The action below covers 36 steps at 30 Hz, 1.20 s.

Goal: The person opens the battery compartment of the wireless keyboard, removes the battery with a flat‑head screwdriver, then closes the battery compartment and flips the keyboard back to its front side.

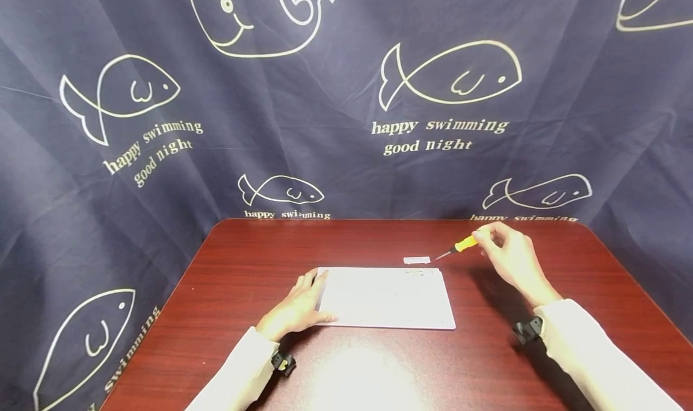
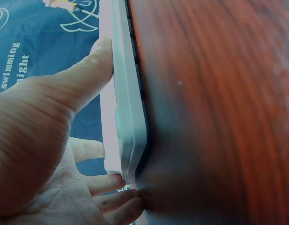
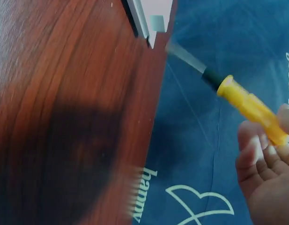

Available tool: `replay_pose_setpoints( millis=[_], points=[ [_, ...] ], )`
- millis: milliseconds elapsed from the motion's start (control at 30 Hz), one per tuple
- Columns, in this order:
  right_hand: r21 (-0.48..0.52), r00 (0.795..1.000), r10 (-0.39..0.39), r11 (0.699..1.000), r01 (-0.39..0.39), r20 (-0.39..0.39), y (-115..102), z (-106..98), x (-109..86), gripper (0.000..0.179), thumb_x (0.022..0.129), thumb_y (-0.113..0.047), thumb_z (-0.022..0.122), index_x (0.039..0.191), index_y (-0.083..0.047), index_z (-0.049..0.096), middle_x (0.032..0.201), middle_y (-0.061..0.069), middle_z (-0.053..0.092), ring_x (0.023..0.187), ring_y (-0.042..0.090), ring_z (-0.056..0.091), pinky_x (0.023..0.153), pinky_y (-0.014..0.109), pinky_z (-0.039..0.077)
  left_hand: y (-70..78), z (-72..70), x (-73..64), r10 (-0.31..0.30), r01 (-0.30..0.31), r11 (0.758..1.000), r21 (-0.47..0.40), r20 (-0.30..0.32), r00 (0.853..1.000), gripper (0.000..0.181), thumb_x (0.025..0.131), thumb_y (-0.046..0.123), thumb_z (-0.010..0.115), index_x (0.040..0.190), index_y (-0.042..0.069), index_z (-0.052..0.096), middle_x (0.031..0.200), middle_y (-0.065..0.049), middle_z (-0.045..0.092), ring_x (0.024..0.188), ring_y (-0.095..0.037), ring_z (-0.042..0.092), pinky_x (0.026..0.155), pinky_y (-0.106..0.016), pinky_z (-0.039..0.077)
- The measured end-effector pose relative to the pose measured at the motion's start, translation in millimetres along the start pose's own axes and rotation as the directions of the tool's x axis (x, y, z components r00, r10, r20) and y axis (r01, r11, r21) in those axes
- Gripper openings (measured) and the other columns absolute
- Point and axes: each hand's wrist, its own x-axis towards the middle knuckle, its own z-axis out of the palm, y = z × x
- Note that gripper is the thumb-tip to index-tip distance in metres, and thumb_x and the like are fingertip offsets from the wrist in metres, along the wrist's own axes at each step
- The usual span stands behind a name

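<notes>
The yellow screwdriver point(image 1: 464, 244), pinched by the right hand point(image 1: 513, 260), is slanted toward the white panel's point(image 1: 384, 299) far-right corner, opposite the gripping left hand point(image 1: 296, 309).

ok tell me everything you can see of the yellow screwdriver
The screwdriver has a yellow, plastic-looking handle, a black collar and a metallic shaft. The right hand pinches the handle toward its rear end, holding it tilted with the tip lower and toward the person's left. The blurred tip ends beside the small white strip, apart from it.
</notes>
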Motion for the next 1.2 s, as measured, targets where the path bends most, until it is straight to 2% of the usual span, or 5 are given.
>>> replay_pose_setpoints(
  millis=[267,500,633,833,1200],
  points=[
    [-0.079,0.999,-0.002,0.997,0.005,0.039,14.6,-4.0,-7.7,0.01,0.084,-0.017,0.07,0.091,-0.01,0.066,0.075,0.003,0.066,0.061,0.014,0.053,0.056,0.025,0.038,0.0,-0.4,-0.1,0.021,-0.021,1.0,0.001,-0.014,1.0,0.097,0.074,0.044,0.078,0.146,0.001,0.03,0.142,-0.027,0.03,0.126,-0.04,0.034,0.098,-0.052,0.034],
    [-0.134,0.991,0.073,0.989,-0.057,0.114,24.0,-3.8,-16.2,0.01,0.077,-0.01,0.071,0.082,-0.009,0.062,0.062,0.0,0.057,0.056,0.019,0.047,0.052,0.033,0.036,0.7,-0.8,-0.2,0.006,-0.006,1.0,0.002,0.001,1.0,0.097,0.074,0.045,0.077,0.146,0.001,0.03,0.142,-0.028,0.029,0.127,-0.04,0.033,0.099,-0.051,0.034],
    [-0.193,0.969,0.139,0.976,-0.099,0.206,24.6,-2.5,-21.9,0.014,0.075,-0.014,0.073,0.077,-0.009,0.06,0.063,-0.001,0.054,0.059,0.019,0.048,0.054,0.034,0.036,1.4,-1.5,-0.8,0.003,-0.003,1.0,0.005,0.003,1.0,0.097,0.074,0.046,0.077,0.146,0.001,0.029,0.142,-0.028,0.029,0.127,-0.041,0.033,0.099,-0.051,0.034],
    [-0.211,0.925,0.177,0.971,-0.11,0.336,19.6,5.2,-28.7,0.022,0.075,-0.016,0.075,0.086,-0.003,0.061,0.065,0.0,0.055,0.058,0.017,0.05,0.054,0.034,0.037,1.0,-1.2,-1.0,0.006,-0.006,1.0,0.001,0.0,1.0,0.097,0.074,0.044,0.078,0.145,0.0,0.03,0.142,-0.028,0.029,0.127,-0.041,0.034,0.098,-0.051,0.034],
    [-0.251,0.884,0.197,0.964,-0.094,0.425,14.6,12.4,-29.7,0.028,0.074,-0.019,0.075,0.09,0.0,0.061,0.07,0.004,0.058,0.064,0.023,0.051,0.057,0.036,0.038,0.7,-0.2,-0.8,0.009,-0.009,1.0,0.007,-0.004,1.0,0.095,0.074,0.044,0.078,0.145,0.001,0.032,0.142,-0.027,0.03,0.125,-0.04,0.035,0.097,-0.051,0.035]
  ],
)
